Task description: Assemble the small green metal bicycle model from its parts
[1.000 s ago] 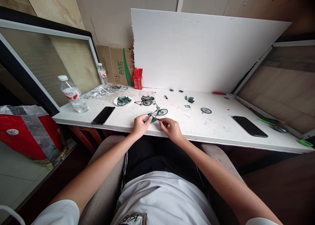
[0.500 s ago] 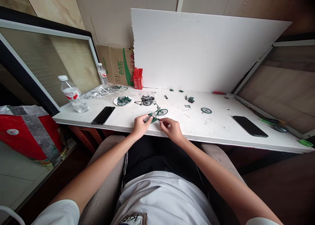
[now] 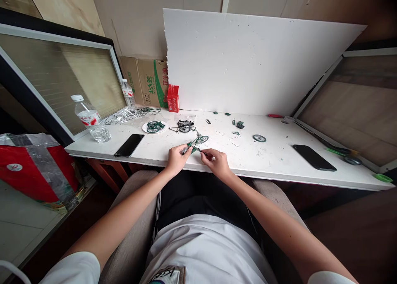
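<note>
And here at the near edge of the worktop (image 3: 279,164), the left hand (image 3: 176,160) is closed around one end of the green model bicycle (image 3: 194,149), straight ahead at twelve o'clock. The right hand (image 3: 218,163), just beside it, pinches a small dark piece (image 3: 199,150) between thumb and fingertips!

This looks feather-light, stiff but brittle, thin plastic by my judgement: the frame's thicker bars are the place to hold, lightly, with no squeeze on spokes or handlebar. Smooth tubes could roll in the fingertips, too

Now, what can't we see? The left fingers cover the model's near end, and whether the dark piece joins the frame, I can't tell. The front wheel (image 3: 202,139) shows at the far end, its hub too fine to read

Out at one o'clock, a loose wheel (image 3: 259,138) lies flat, spokes blurring together. Towards eleven, green parts (image 3: 156,126) overlap on a white dish (image 3: 144,128), and the black model (image 3: 185,126) beyond the hands is a tangle, its outlines hard to separate. Farther back at eleven, thin frames and clear wrapping (image 3: 130,113) run together, impossible to count
</note>
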A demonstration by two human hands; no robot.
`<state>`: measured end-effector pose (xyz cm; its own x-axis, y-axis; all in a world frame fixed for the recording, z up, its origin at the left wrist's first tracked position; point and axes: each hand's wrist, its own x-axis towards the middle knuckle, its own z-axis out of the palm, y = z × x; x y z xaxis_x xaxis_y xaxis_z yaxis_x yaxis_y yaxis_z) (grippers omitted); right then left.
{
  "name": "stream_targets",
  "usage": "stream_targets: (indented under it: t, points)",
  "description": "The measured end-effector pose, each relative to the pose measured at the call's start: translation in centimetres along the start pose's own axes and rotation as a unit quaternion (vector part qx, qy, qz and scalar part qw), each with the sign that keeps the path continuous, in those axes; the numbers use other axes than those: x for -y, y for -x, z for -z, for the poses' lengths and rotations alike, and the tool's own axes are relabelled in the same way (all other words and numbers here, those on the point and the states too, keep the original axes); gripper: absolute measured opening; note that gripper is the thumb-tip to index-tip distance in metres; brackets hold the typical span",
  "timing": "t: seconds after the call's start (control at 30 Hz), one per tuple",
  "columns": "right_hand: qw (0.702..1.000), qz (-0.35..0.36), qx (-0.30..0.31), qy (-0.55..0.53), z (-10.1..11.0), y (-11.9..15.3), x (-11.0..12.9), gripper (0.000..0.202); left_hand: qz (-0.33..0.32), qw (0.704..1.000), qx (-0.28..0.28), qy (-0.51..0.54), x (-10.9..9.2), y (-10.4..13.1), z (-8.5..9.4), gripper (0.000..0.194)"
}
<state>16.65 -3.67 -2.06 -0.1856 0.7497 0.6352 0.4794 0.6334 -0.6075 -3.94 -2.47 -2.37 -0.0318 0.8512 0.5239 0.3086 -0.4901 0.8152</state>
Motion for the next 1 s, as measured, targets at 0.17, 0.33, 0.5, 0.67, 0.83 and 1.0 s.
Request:
stream_targets:
  t: [0.17,0.33,0.5,0.67,0.83,1.0]
  points:
    - [1.0,0.006,-0.009,0.0,-0.1,0.1,-0.1,0.029,-0.011,1.0,0.005,-0.014,-0.1,0.1,0.1,0.036]
    - [1.0,0.009,-0.011,-0.014,-0.2,0.1,-0.3,0.03,-0.008,1.0,0.001,-0.028,0.1,0.1,0.0,0.034]
    - [0.999,0.031,-0.025,-0.019,-0.4,0.2,-0.7,0.027,-0.006,1.0,0.003,-0.018,0.3,0.1,-0.1,0.032]
    - [0.999,0.034,-0.015,-0.023,-0.4,0.3,-1.0,0.029,-0.01,1.0,0.005,-0.025,0.3,0.1,-0.1,0.033]
    - [1.0,-0.007,0.011,-0.027,-0.1,0.2,-0.5,0.039,-0.012,1.0,0.009,-0.025,0.2,0.3,-0.1,0.035]
    - [0.999,-0.033,0.026,0.03,0.2,-0.2,-0.2,0.053,-0.021,0.999,0.013,-0.024,0.3,0.5,-0.3,0.035]
